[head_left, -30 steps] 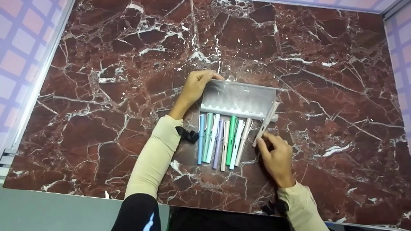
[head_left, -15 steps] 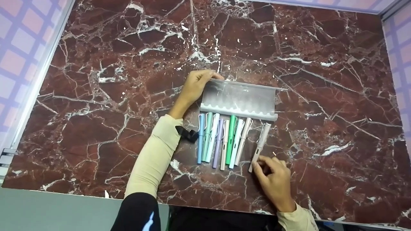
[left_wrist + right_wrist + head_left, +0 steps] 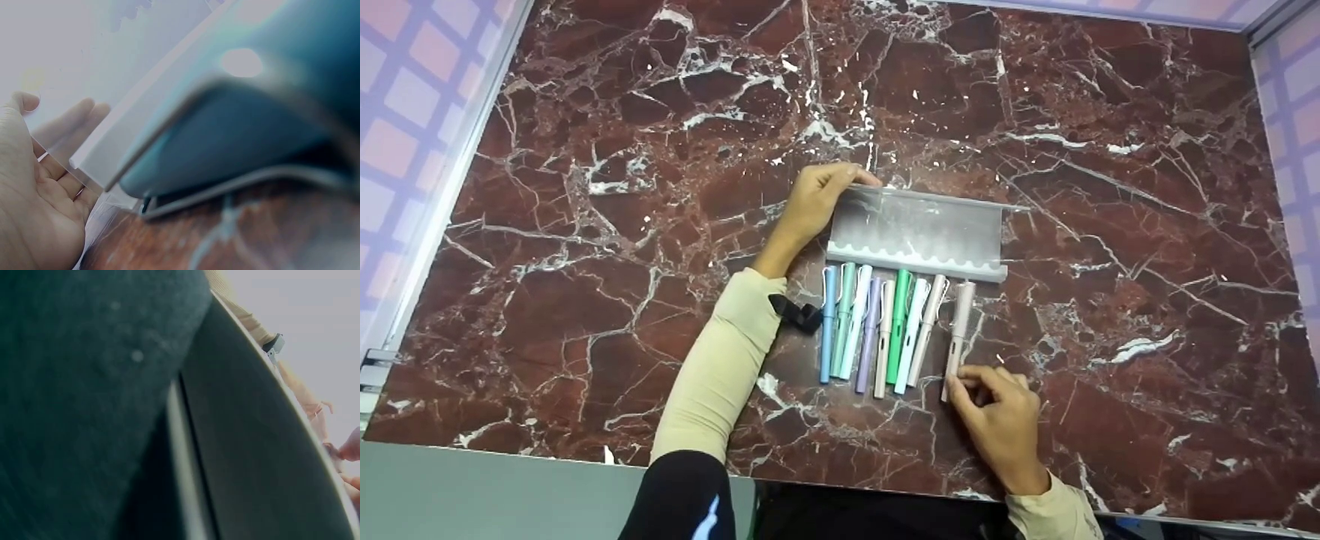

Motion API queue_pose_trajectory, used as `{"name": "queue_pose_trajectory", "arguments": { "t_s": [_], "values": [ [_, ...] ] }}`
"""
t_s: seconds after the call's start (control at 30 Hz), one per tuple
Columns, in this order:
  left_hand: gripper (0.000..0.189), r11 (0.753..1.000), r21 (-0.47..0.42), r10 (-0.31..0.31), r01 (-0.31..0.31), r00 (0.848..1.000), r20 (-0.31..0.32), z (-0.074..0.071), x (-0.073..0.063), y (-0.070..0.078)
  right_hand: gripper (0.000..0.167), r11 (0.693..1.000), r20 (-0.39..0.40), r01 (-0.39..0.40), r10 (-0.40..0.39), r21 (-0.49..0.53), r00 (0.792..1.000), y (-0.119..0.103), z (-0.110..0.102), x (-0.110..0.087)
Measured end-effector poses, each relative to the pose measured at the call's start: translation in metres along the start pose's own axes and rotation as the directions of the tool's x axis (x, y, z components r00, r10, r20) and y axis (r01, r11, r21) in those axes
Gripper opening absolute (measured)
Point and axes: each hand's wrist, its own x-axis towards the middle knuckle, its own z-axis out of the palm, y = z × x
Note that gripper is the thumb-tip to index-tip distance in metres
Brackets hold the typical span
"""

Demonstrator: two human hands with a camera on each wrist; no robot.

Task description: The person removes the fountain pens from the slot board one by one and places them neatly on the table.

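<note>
A clear plastic pen case (image 3: 919,225) stands with its lid raised and a notched white ledge (image 3: 915,262) along its front. My left hand (image 3: 814,199) grips the lid's upper left corner; through the clear lid (image 3: 62,138), fingers show behind it in the left wrist view. My right hand (image 3: 1001,416) pinches the lower end of a greyish-pink pen (image 3: 962,307), cap end toward the case. Left of that pen lies a row of capped pens, from a blue pen (image 3: 829,322) past a purple pen (image 3: 870,334) and a green pen (image 3: 898,326) to a beige pen (image 3: 928,330).
A red-brown marbled table (image 3: 660,150) lies under everything, its front edge near the body. A black wrist strap (image 3: 799,313) sits close to the blue pen. Dark, blurred shapes fill most of the right wrist view.
My right hand has drawn the greyish-pink pen back from over the case toward the body, then swung its cap end left, near the row. The left hand keeps its hold.
</note>
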Motion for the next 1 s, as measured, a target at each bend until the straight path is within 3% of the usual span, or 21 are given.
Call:
{"name": "queue_pose_trajectory", "arguments": {
  "t_s": [0.5,0.73,1.0],
  "values": [
    [0.035,1.0,0.011,-0.003,0.003,1.0,-0.001,0.0,0.0,0.0,0.011,0.999,0.005,-0.023,0.023,-0.029,1.0,0.001,0.003,0.006],
    [0.034,1.0,0.006,-0.014,0.014,1.0,-0.012,0.0,0.0,0.0,0.018,0.994,0.085,-0.04,0.05,-0.106,0.995,0.0,0.017,0.025],
    [0.034,1.0,-0.009,-0.018,0.018,1.0,-0.009,0.0,0.0,0.0,0.024,0.987,0.132,-0.033,0.054,-0.155,0.99,-0.002,0.022,0.031]
  ]
}}
